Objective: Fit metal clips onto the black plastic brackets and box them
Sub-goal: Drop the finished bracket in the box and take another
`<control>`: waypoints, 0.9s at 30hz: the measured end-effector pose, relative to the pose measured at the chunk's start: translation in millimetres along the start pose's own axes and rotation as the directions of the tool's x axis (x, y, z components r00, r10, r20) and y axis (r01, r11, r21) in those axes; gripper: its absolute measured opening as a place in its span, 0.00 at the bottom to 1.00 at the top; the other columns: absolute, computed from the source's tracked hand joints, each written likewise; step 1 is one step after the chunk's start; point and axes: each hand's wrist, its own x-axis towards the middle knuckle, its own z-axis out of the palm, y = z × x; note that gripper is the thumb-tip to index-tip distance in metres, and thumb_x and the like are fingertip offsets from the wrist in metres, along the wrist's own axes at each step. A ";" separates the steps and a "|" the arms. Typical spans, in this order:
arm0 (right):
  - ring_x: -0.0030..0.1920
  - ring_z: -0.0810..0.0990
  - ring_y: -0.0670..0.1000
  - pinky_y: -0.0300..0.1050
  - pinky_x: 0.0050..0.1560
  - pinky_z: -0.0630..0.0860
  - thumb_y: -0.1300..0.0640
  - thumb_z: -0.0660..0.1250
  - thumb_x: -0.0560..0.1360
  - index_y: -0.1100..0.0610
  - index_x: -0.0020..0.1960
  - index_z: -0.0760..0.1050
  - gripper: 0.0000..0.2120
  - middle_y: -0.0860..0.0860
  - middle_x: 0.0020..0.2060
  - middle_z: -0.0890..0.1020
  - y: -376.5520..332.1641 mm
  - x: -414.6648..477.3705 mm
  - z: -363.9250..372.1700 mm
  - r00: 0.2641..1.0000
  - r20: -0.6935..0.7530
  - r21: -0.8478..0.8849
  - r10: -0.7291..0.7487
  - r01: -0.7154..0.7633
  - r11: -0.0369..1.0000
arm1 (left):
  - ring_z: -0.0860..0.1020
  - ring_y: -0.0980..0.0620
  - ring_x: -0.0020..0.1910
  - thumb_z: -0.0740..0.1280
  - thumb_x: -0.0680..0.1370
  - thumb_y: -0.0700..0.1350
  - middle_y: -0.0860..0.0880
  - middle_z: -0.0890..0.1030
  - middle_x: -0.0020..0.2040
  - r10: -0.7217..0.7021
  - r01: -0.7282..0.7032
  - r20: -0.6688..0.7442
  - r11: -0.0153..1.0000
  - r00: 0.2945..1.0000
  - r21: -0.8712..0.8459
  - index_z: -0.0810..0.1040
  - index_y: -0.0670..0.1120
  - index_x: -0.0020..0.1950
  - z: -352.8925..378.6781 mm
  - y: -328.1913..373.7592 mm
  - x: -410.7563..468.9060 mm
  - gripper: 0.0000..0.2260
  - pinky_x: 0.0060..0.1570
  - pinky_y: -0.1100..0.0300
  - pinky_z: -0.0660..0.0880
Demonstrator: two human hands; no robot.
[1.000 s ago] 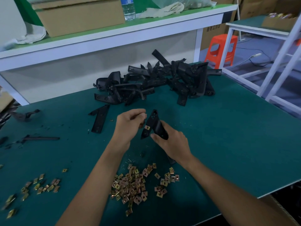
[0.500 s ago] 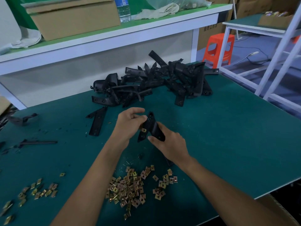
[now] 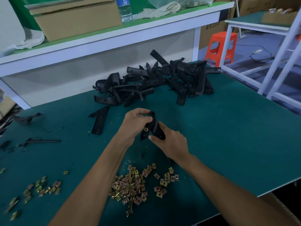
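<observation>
Both hands hold one black plastic bracket (image 3: 155, 128) above the middle of the green table (image 3: 228, 136). My left hand (image 3: 136, 123) pinches its upper end. My right hand (image 3: 171, 142) grips its lower part from the right. A brass-coloured metal clip (image 3: 146, 129) sits on the bracket's left arm. A heap of loose metal clips (image 3: 132, 185) lies near the front edge, below my hands. A big pile of black brackets (image 3: 156, 80) lies at the back of the table.
A single bracket (image 3: 99, 121) lies left of my hands. More clips (image 3: 40, 188) are scattered at the front left, with black scraps (image 3: 42, 141) at the left edge. Behind stands a white shelf (image 3: 114, 36) with a cardboard box (image 3: 76, 18) and bottle (image 3: 124, 8). An orange stool (image 3: 221, 46) stands at the back right.
The clip held at the bracket's left arm a second ago now sits on it. My left hand has moved up to the bracket's top end. The bracket has tilted slightly.
</observation>
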 end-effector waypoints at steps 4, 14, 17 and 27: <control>0.47 0.83 0.50 0.46 0.41 0.74 0.29 0.62 0.73 0.36 0.70 0.64 0.28 0.38 0.42 0.81 -4.4 -1.3 -5.9 0.999 0.018 0.091 0.033 -0.034 0.995 | 0.81 0.55 0.47 0.70 0.80 0.48 0.52 0.83 0.47 0.000 0.000 -0.001 0.999 1.000 -0.038 0.81 0.53 0.57 0.3 -8.0 -4.5 0.06 0.43 0.63 0.74; 0.47 0.82 0.44 0.48 0.47 0.79 0.44 0.73 0.76 0.51 0.62 0.78 0.18 0.42 0.47 0.84 -5.9 -28.2 -47.8 0.974 0.002 0.505 0.226 -0.196 0.841 | 0.83 0.58 0.45 0.63 0.84 0.49 0.57 0.85 0.47 0.062 -0.070 -0.096 0.994 0.993 -0.081 0.81 0.56 0.56 -2.3 -31.3 -82.4 0.07 0.47 0.60 0.76; 0.43 0.85 0.50 0.47 0.47 0.81 0.45 0.74 0.75 0.46 0.68 0.75 0.23 0.47 0.48 0.86 1.4 -73.1 -84.6 0.938 0.029 0.651 0.347 -0.281 0.705 | 0.82 0.61 0.45 0.63 0.84 0.48 0.58 0.85 0.47 0.082 -0.088 -0.056 0.990 0.995 -0.109 0.81 0.56 0.55 2.3 -35.9 -106.4 0.07 0.50 0.57 0.76; 0.34 0.82 0.50 0.42 0.35 0.78 0.50 0.78 0.69 0.50 0.61 0.79 0.21 0.52 0.35 0.83 63.4 -295.8 -204.3 0.559 -0.043 0.791 0.828 -0.487 0.371 | 0.85 0.57 0.45 0.67 0.81 0.43 0.54 0.87 0.45 0.106 -0.100 0.355 0.994 0.929 -0.036 0.85 0.56 0.48 90.9 -34.4 -135.5 0.10 0.36 0.74 0.76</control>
